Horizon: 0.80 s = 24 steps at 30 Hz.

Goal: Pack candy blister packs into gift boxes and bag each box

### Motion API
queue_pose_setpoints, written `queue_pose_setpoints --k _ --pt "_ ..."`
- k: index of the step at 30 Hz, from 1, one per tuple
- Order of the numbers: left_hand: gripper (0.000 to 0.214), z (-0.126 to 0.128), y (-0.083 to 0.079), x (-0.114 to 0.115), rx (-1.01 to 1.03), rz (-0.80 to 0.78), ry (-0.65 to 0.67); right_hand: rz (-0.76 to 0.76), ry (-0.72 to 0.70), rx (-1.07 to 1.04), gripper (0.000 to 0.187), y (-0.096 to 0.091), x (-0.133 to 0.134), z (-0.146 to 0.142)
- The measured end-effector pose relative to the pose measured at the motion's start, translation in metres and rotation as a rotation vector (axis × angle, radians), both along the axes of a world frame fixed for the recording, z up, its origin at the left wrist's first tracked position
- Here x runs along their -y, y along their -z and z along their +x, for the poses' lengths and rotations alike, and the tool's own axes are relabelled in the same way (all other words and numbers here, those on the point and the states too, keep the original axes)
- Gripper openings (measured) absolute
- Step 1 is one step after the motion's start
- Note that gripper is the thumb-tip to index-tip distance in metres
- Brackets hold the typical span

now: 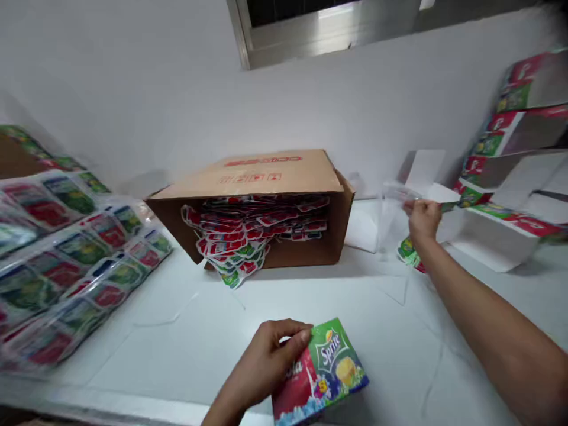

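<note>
My left hand [275,358] grips the upper left side of a small printed carton [331,370], thumb on top. The carton is red on one half and green with "Sprite" lettering on the other, and it sits low over the front of the table. My right hand [423,220] reaches far forward with its fingers closed, beside a clear plastic piece [388,213] and a white card flap [426,168]. What those fingers hold is blurred. Below that hand lie a few green and red die-cut packets [409,253].
A brown cardboard box [275,171] lies on its side against the wall, filled with stacked red and green packets [239,236]. Plastic-wrapped rows of printed packs [84,260] fill the left of the white table [177,331]. Open printed cartons [492,139] are stacked at right.
</note>
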<state>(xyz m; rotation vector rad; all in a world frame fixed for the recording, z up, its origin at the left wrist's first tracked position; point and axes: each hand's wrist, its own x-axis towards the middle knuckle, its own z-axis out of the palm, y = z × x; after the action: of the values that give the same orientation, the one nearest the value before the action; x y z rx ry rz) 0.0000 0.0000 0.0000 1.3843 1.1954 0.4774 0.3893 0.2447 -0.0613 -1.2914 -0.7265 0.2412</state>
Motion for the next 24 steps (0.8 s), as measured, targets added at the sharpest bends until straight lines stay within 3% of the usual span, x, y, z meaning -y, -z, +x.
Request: queue_pose_setpoints --k 7,10,13,16,19,20,22,24 --pt "0.052 0.001 -0.002 0.001 -0.064 0.088 -0.017 0.098 -0.175 0.071 0.01 -0.06 0.04 -0.01" --pt "0.048 -0.002 -0.003 0.001 -0.068 0.106 0.071 0.179 -0.388 0.054 0.018 -0.087 0.069 -0.027" --pt "0.049 -0.008 -0.002 -0.005 -0.104 0.214 -0.025 0.215 -0.684 0.024 0.027 -0.109 0.105 -0.048" --pt "0.07 -0.009 -0.008 -0.014 -0.14 0.347 -0.227 0.216 -0.882 -0.049 0.023 -0.126 0.136 -0.076" --pt "0.1 0.0 -0.023 -0.019 -0.101 0.42 -0.251 0.232 -1.028 -0.17 0.016 -0.139 0.156 -0.11" --pt "0.1 0.006 -0.028 -0.019 -0.056 0.439 -0.209 0.238 -1.079 -0.203 0.015 -0.143 0.16 -0.123" --pt "0.076 0.014 -0.036 -0.018 0.095 0.477 -0.158 0.246 -1.168 -0.226 0.018 -0.151 0.164 -0.145" --pt "0.045 0.017 -0.041 -0.017 0.256 0.55 -0.253 0.216 -1.183 -0.185 0.023 -0.157 0.161 -0.161"
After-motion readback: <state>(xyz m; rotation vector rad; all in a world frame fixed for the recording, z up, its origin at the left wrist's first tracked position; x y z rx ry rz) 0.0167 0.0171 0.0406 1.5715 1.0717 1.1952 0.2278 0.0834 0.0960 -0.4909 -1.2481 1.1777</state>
